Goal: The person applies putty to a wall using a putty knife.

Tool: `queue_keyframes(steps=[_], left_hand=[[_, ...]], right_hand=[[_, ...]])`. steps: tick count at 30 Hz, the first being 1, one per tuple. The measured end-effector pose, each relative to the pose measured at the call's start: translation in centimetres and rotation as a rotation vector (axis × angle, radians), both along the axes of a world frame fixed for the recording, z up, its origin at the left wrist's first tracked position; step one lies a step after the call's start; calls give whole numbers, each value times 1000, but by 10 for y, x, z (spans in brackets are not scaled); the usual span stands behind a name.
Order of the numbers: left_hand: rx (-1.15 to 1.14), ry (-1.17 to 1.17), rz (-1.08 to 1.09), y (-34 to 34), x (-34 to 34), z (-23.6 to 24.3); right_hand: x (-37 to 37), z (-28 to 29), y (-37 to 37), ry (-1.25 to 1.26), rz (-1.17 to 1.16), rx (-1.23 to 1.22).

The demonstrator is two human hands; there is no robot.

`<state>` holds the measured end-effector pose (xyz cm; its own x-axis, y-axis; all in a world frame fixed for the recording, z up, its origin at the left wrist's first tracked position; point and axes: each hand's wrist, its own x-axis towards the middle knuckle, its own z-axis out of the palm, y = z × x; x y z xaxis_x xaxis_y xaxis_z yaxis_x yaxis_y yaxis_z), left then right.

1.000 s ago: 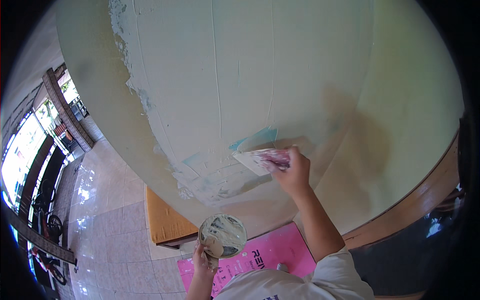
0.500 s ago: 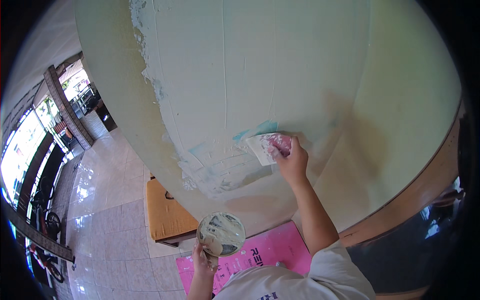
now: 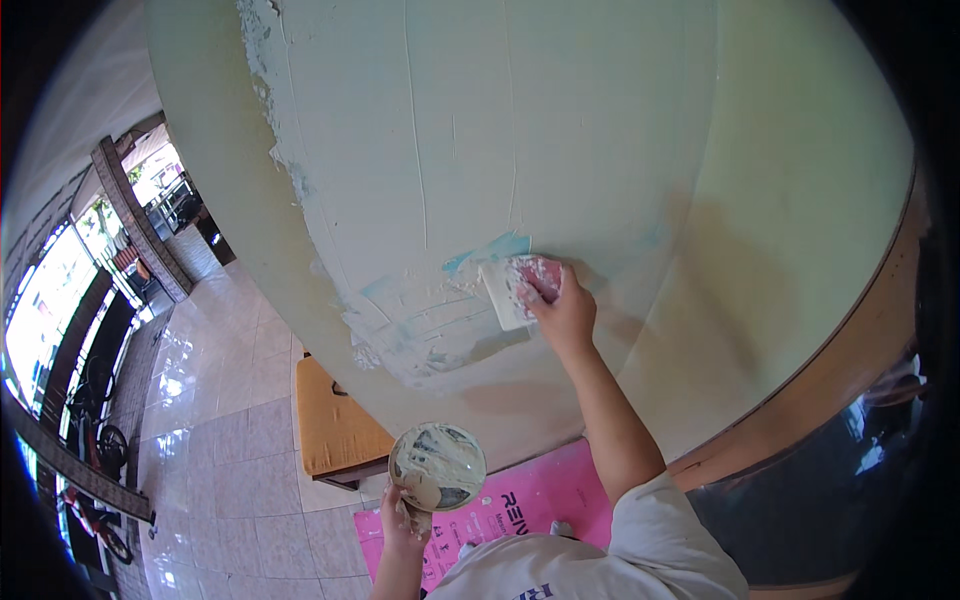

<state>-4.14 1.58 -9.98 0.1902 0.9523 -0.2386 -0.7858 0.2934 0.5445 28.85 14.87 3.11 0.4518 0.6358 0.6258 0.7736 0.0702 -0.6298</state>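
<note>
My right hand (image 3: 566, 312) grips a putty scraper with a pink handle and a wide white blade (image 3: 505, 297). Its blade rests against a pale wall (image 3: 600, 130), just below a light-blue patch (image 3: 488, 252). White filler is smeared over the scraper's handle and my fingers. Lower down, my left hand (image 3: 405, 520) holds a round tub (image 3: 440, 466) from its near-left side, tilted so its inside shows. Whitish filler coats the tub's inside, with dark bare spots between. Filler also clings to my left fingers.
A yellow-topped bench (image 3: 340, 425) stands against the wall's lower left. Pink printed sheeting (image 3: 560, 485) lies on the tiled floor (image 3: 240, 490) beneath me. Brown trim (image 3: 780, 425) edges the wall at right, above a dark glossy surface (image 3: 790, 515). A motorbike (image 3: 98, 520) is at far left.
The wall has slid slightly left in view. The scraper has turned a little, its blade more upright, and sits slightly farther right along the wall. My left hand still holds the tub.
</note>
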Motion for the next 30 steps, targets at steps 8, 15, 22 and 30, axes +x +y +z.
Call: queue_keyframes(steps=[8,15,22,30], left_hand=[[-178,16,113,-5,3,-4],[-140,23,113,-8,16,7],[-107,10,177,-13,20,4],[-159,76,184,-20,20,4]], right_hand=[[7,-4,-1,247,152,238],[-30,25,27,-144,182,29],[-22,6,19,267,477,29],[-25,1,-2,599,711,-19]])
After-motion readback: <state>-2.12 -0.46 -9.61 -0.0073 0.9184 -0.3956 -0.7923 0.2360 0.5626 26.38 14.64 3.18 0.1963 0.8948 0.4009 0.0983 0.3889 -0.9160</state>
